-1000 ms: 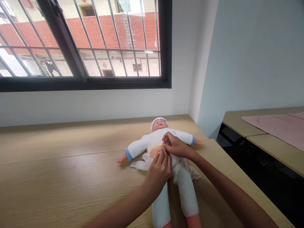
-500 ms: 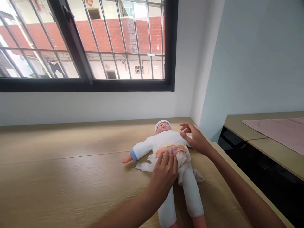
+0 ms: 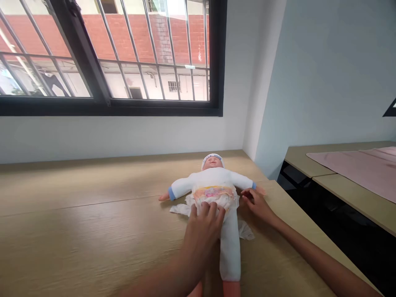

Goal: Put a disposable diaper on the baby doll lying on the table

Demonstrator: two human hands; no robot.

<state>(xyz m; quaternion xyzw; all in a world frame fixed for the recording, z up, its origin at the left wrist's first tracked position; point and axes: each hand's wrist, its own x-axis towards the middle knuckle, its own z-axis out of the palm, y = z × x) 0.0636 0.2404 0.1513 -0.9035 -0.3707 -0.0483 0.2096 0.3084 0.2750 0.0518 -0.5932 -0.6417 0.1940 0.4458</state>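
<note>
A baby doll point(image 3: 210, 178) in a white suit with blue cuffs and a white cap lies on its back on the wooden table. Around its hips sits a white diaper point(image 3: 213, 192) with an orange and yellow printed front panel; loose side flaps spread out on both sides. My left hand point(image 3: 204, 220) rests on the lower front of the diaper, fingers spread and slightly bent. To the right of the doll's waist, my right hand point(image 3: 255, 202) hovers near the diaper's edge and the doll's cuff, fingers loosely curled and apart, nothing visible in them. My left forearm hides one doll leg in part.
The wooden table point(image 3: 77, 231) reaches back to the wall below a barred window point(image 3: 148, 62). At the right, past a dark gap, stands another table point(image 3: 309, 163) with a pink cloth point(image 3: 361, 165) on it.
My right hand has dropped from the doll's shoulder to beside its waist, uncovering the doll's arm. My left hand stays on the diaper, its fingers more spread. The view has shifted slightly.
</note>
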